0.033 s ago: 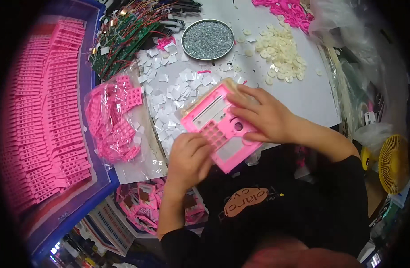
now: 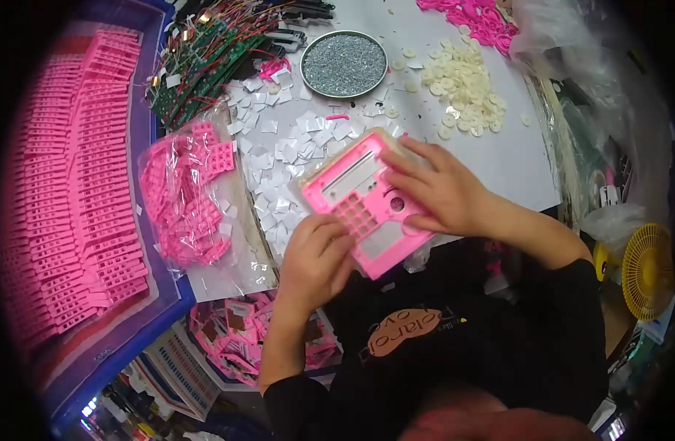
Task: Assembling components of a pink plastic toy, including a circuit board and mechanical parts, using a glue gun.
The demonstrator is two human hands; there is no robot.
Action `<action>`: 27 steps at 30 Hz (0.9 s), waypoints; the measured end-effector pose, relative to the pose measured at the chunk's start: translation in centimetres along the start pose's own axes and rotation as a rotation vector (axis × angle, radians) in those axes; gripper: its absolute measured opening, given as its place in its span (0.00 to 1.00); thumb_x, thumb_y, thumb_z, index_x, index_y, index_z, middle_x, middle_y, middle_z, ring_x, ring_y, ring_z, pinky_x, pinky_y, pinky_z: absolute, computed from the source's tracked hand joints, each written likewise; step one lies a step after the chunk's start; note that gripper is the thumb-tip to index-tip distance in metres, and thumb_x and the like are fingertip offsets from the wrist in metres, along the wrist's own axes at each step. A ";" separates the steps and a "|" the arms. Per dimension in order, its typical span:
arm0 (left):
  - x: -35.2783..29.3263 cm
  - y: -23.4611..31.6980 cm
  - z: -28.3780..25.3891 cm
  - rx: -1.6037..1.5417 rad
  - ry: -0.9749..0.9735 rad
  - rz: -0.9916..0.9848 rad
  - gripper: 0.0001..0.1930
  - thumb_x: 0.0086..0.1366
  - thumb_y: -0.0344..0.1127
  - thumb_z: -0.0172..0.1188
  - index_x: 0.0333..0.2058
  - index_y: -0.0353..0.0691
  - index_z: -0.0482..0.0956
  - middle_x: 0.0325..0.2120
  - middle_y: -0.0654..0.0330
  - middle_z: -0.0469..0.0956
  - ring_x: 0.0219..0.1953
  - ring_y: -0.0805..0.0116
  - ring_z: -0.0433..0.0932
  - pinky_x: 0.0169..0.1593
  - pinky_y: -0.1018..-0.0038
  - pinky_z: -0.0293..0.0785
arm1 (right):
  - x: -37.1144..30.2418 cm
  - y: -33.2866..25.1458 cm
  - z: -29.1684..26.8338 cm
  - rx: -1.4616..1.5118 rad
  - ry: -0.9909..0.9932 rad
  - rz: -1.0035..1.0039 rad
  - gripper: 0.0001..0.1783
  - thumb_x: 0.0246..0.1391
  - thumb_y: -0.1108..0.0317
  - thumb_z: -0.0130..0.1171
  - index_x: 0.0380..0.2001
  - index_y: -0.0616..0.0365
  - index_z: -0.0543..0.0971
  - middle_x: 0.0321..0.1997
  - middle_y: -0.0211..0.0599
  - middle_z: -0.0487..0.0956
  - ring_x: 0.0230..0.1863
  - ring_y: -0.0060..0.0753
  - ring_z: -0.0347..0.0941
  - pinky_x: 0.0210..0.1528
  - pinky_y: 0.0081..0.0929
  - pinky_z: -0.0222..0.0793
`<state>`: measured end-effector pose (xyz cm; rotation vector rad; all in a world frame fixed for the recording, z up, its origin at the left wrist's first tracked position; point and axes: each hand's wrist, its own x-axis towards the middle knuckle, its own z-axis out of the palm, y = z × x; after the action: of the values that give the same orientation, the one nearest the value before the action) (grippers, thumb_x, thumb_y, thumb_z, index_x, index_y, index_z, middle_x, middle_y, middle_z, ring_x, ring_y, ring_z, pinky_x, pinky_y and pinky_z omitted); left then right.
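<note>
A pink plastic casing [image 2: 385, 253] with a grid of square holes, a long slot and a round hole lies tilted near the table's front edge. A tan-edged piece [image 2: 319, 171] shows under its far side. My right hand [image 2: 444, 192] grips the casing's right side, fingers across its face and thumb lower down. At the left edge, beside the square holes, my left hand [image 2: 317, 257] has its fingers curled against the casing; their tips are partly hidden. Small white square pieces [image 2: 279, 195] are scattered just beyond it.
Beyond stand a round tin of small metal screws [image 2: 343, 65], cream discs [image 2: 466, 88] and wired green circuit boards [image 2: 198, 81]. A clear bag of pink keypads [image 2: 187, 195] lies left, beside a blue crate [image 2: 157, 316] of stacked pink parts. A yellow fan [image 2: 646, 272] is at right.
The casing has shifted slightly to the right and its face is tilted a little differently. Both hands have moved slightly with it and keep their hold.
</note>
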<state>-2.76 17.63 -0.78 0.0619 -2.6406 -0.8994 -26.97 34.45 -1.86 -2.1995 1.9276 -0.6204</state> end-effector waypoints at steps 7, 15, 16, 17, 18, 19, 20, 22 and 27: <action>0.3 -1.3 1.0 0.016 0.103 -0.083 0.12 0.50 0.22 0.68 0.36 0.35 0.80 0.37 0.53 0.79 0.44 0.48 0.78 0.47 0.60 0.76 | 0.2 -0.2 0.8 0.060 0.035 0.033 0.39 0.43 0.56 0.70 0.56 0.68 0.73 0.71 0.49 0.64 0.71 0.56 0.59 0.64 0.48 0.65; 1.0 2.1 2.4 0.123 0.001 -0.115 0.23 0.54 0.38 0.70 0.50 0.42 0.80 0.56 0.53 0.75 0.60 0.50 0.72 0.62 0.50 0.64 | 0.1 -0.2 1.8 0.127 0.047 0.048 0.37 0.49 0.59 0.69 0.61 0.63 0.71 0.72 0.48 0.65 0.72 0.60 0.58 0.68 0.51 0.61; 0.4 2.0 3.3 0.140 -0.060 -0.121 0.25 0.54 0.40 0.70 0.52 0.43 0.79 0.58 0.54 0.74 0.62 0.51 0.70 0.64 0.48 0.62 | 0.1 -0.1 1.7 0.134 0.063 0.042 0.34 0.50 0.60 0.68 0.60 0.61 0.73 0.71 0.47 0.67 0.71 0.60 0.59 0.68 0.51 0.61; 0.1 1.9 3.9 0.158 -0.120 -0.128 0.28 0.53 0.42 0.71 0.54 0.45 0.79 0.61 0.54 0.72 0.63 0.51 0.69 0.65 0.47 0.60 | 0.2 0.9 1.4 0.212 0.077 0.002 0.31 0.51 0.61 0.67 0.57 0.61 0.75 0.68 0.46 0.69 0.70 0.59 0.61 0.67 0.50 0.62; 0.4 1.2 3.7 0.130 -0.146 -0.093 0.28 0.52 0.43 0.72 0.53 0.46 0.80 0.60 0.57 0.73 0.62 0.52 0.70 0.65 0.48 0.60 | 0.0 2.5 1.2 0.282 0.100 -0.020 0.27 0.52 0.63 0.67 0.55 0.60 0.77 0.66 0.45 0.72 0.68 0.58 0.64 0.66 0.48 0.63; 0.3 0.4 3.3 0.107 -0.160 -0.061 0.27 0.52 0.42 0.71 0.52 0.46 0.80 0.60 0.57 0.73 0.62 0.52 0.70 0.66 0.49 0.60 | 0.4 3.4 0.8 0.368 0.114 -0.057 0.24 0.53 0.64 0.66 0.53 0.59 0.79 0.64 0.44 0.75 0.66 0.56 0.66 0.65 0.47 0.65; 0.3 -0.5 3.0 0.085 -0.174 -0.031 0.27 0.52 0.42 0.71 0.52 0.46 0.80 0.60 0.57 0.73 0.62 0.53 0.70 0.66 0.49 0.60 | 0.9 3.9 0.1 0.393 0.231 0.168 0.17 0.54 0.68 0.64 0.48 0.56 0.81 0.52 0.41 0.81 0.54 0.46 0.77 0.55 0.39 0.73; 0.3 -0.8 2.7 0.073 -0.201 -0.009 0.25 0.53 0.41 0.71 0.51 0.46 0.80 0.60 0.58 0.74 0.62 0.53 0.70 0.66 0.50 0.60 | 3.2 5.5 -0.9 0.321 0.127 0.436 0.16 0.54 0.68 0.64 0.46 0.57 0.81 0.47 0.41 0.81 0.45 0.41 0.79 0.47 0.36 0.74; 1.1 0.3 2.1 0.140 -0.225 -0.013 0.22 0.54 0.36 0.69 0.49 0.46 0.81 0.56 0.55 0.75 0.61 0.53 0.71 0.61 0.56 0.69 | 5.3 8.7 1.5 0.003 0.149 0.370 0.10 0.55 0.67 0.63 0.40 0.56 0.81 0.39 0.42 0.80 0.37 0.39 0.79 0.38 0.34 0.74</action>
<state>-4.48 18.96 -1.76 0.0125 -2.9131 -0.7631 -33.87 27.60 -5.41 -1.7653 2.3238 -0.7363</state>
